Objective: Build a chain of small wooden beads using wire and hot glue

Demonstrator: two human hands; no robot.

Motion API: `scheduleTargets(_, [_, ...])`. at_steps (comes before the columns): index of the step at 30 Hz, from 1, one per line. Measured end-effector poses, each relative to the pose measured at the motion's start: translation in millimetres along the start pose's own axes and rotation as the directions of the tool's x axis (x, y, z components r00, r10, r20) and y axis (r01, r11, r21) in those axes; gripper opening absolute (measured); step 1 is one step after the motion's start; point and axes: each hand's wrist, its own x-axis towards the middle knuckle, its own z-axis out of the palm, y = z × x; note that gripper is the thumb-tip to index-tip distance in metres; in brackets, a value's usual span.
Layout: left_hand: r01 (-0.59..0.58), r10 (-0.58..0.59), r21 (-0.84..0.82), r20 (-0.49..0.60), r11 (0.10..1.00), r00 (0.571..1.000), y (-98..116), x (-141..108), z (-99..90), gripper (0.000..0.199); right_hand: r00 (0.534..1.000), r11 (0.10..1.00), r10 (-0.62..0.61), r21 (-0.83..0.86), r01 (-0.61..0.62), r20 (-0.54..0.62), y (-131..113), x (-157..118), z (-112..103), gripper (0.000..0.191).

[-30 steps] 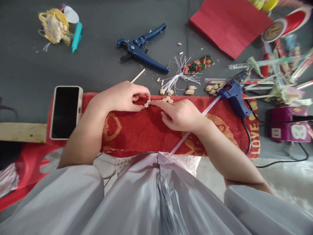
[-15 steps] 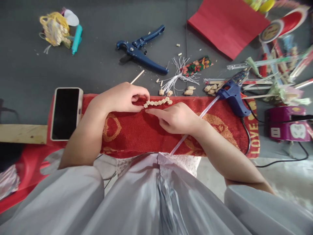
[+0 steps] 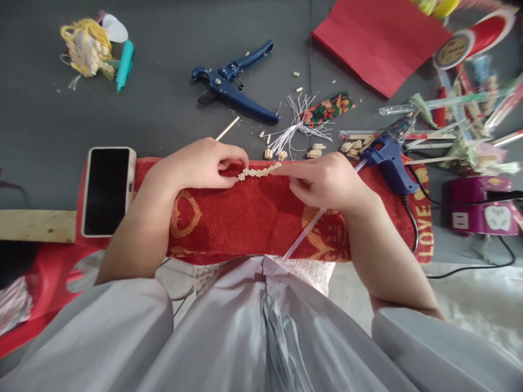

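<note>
A bumpy strip of small pale pieces [image 3: 258, 173] lies near the far edge of the red towel [image 3: 241, 223]. My left hand [image 3: 200, 163] is closed at the strip's left end, thumb and finger against it. Stretched out over the strip's right end is the index finger of my right hand [image 3: 322, 182]; it touches the strip and partly covers that end. The other right fingers are curled back, with nothing visible in them. Past my left hand a thin pale stick [image 3: 227, 128] pokes out; whether the hand holds it, I cannot tell.
Beyond the towel lie a blue cutter [image 3: 237, 87], white threads [image 3: 295, 130] and short cut pieces [image 3: 316, 151]. A blue glue gun [image 3: 390, 160] with its glue stick is at right, near a purple power socket [image 3: 478, 206]. A phone [image 3: 109, 190] lies at left.
My right hand has moved right and slightly away from me, its index finger going from the strip's left end to its right end. My left hand stays at the left end.
</note>
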Motion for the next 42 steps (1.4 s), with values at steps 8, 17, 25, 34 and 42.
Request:
scheduleTargets(8, [-0.011,0.012,0.009,-0.016,1.0,1.0,0.4,0.4,1.0,0.037,0.989,0.99,0.139,-0.042,-0.137,0.046,3.0,1.8,-1.2,0.049])
scheduleTargets(17, [0.003,-0.003,0.012,0.005,1.0,1.0,1.0,0.2,0.1,0.04,0.982,0.983,0.183,0.002,-0.184,0.036,13.6,0.2,-5.8,0.044])
scheduleTargets(25, [-0.004,0.004,0.001,0.001,1.0,1.0,0.5,0.1,0.2,0.039,0.986,0.986,0.164,0.007,-0.164,0.029,13.6,-0.1,-4.8,0.042])
scheduleTargets(34, [-0.016,0.016,0.015,-0.011,1.0,1.0,1.1,-0.2,-0.2,0.037,0.981,0.983,0.18,-0.053,-0.176,0.068,12.5,-0.3,-5.1,0.04])
scheduleTargets(42, [-0.016,0.016,0.009,-0.012,1.0,1.0,0.7,0.6,0.3,0.038,0.984,0.984,0.169,-0.066,-0.165,0.062,13.0,-1.4,-3.8,0.04])
